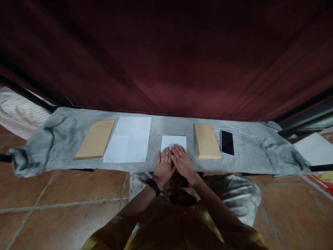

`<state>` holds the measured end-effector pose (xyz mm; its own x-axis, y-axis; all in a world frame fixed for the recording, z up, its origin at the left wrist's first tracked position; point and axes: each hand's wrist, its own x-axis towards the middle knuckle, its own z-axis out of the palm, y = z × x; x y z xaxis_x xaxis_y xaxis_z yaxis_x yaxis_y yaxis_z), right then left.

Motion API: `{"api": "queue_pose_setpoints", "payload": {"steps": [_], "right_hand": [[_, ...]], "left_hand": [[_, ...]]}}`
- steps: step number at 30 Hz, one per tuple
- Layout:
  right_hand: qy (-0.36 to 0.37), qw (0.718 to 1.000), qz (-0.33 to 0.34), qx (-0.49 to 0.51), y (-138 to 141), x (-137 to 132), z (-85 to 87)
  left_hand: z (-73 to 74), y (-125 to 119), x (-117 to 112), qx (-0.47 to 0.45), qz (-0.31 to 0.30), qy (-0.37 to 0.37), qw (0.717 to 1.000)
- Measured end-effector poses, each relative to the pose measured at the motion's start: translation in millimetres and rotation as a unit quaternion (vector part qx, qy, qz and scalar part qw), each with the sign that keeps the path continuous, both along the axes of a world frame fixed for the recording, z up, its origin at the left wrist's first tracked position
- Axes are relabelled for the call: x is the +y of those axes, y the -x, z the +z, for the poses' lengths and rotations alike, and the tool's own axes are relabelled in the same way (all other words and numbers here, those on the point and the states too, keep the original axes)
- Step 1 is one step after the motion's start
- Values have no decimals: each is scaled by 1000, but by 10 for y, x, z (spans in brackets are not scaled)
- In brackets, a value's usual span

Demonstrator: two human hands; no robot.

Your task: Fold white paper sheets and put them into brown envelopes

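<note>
A small white sheet of paper (pixel 173 139), apparently folded, lies on the grey cloth in front of me. My left hand (pixel 163 166) rests flat on its near left part, fingers stretched out and pointing away from me. Beside it, my right hand (pixel 181 160) lies flat on the paper too, the fingertips of both hands close together. The hands cover the paper's near edge. To the left is a larger white sheet (pixel 129 139) with faint crease lines. A stack of brown envelopes (pixel 207 140) sits just right of my right hand.
Another stack of brown envelopes (pixel 95 139) lies left of the large sheet. A phone (pixel 227 142) with a dark screen is at the right. Grey cloth (pixel 255 146) covers the narrow table. A dark red curtain (pixel 182 69) hangs along the far edge.
</note>
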<state>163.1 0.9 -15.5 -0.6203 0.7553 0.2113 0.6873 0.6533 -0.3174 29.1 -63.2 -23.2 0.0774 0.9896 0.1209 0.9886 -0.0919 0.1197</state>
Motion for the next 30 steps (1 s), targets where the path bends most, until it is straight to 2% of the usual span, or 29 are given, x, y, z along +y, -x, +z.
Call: {"api": "queue_pose_setpoints", "payload": {"steps": [4, 10, 18, 21, 24, 30], "right_hand": [[5, 1000, 17, -19, 62, 77, -24], [12, 999, -37, -12, 17, 179, -46], [25, 997, -71, 11, -50, 451, -96], [37, 997, -61, 13, -80, 593, -105], [63, 997, -47, 5, -102, 774, -49], [147, 986, -58, -50, -82, 1126, 204]], "left_hand": [[-6, -7, -5, -8, 1, -7, 1000], [-19, -9, -21, -19, 13, -32, 999], [-63, 31, -37, -36, 31, -68, 997], [-71, 45, -41, -28, 29, -82, 996], [-94, 60, -35, -29, 31, -96, 994], [-143, 69, -26, -30, 30, -107, 993]]}}
